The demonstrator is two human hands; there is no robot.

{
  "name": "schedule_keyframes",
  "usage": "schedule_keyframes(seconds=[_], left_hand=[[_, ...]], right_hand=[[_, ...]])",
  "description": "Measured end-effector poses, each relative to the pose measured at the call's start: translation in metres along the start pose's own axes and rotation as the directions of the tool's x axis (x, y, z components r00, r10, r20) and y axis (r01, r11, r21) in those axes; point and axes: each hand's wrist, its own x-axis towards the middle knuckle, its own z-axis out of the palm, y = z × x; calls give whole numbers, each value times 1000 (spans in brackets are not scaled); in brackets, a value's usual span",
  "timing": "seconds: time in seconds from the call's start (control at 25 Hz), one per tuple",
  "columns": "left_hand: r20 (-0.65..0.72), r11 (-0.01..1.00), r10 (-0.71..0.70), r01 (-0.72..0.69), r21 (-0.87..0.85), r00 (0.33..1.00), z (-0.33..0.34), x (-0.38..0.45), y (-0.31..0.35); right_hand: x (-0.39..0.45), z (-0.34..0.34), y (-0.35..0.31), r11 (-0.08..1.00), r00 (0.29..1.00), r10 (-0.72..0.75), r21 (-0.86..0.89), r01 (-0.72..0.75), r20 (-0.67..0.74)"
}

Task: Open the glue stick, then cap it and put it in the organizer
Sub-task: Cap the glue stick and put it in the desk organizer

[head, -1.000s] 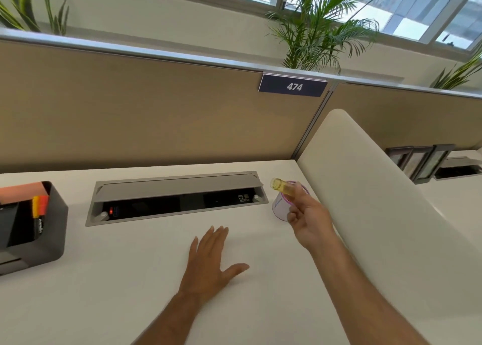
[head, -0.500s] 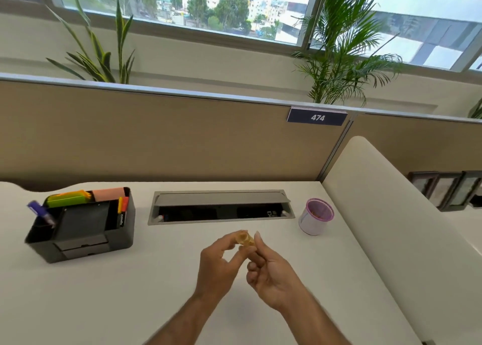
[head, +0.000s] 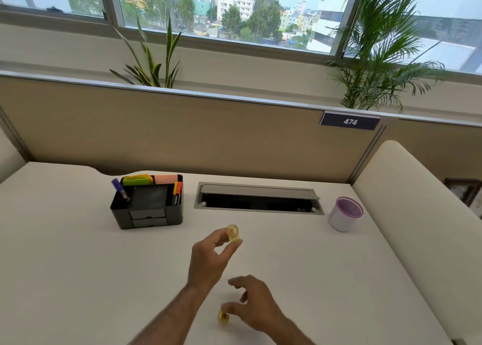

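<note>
My left hand (head: pixel 208 262) holds a small yellow glue stick (head: pixel 233 232) between thumb and fingers, its open end pointing up, above the middle of the white desk (head: pixel 78 266). My right hand (head: pixel 254 308) is lower and closer to me, its fingertips pinching the yellow cap (head: pixel 223 316) just above or on the desk surface. The black organizer (head: pixel 148 206) stands at the back left, with markers, a purple pen and sticky notes in it.
A white cup with a purple rim (head: pixel 344 214) stands at the back right. A grey cable tray with its lid raised (head: pixel 258 198) is set into the desk behind my hands. A cream divider (head: pixel 417 214) bounds the right side.
The glue stick came from over the cup to the middle of the desk. The two hands, joined on it half a second ago, have parted: the left keeps the body, the right has the cap.
</note>
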Motion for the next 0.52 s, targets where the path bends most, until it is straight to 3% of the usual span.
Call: schedule_keyframes(seconds=[0.12,0.2,0.4,0.52], left_hand=[[-21,1000,-8,8,26,1000,-19,-9,-5],[-25,999,-12,13,34,1000,-25,-13,-6],[-37,999,-10,12,42,999,-39,-21,-9],[-33,999,-3,4,54,999,-43,-23,-10]], right_hand=[[4,28,3,930,988,-62,-350,109,142],[8,37,8,886,984,-111,-434,162,140],[13,49,13,902,983,-154,-393,179,95],[11,45,9,954,987,-157,-264,143,-34]])
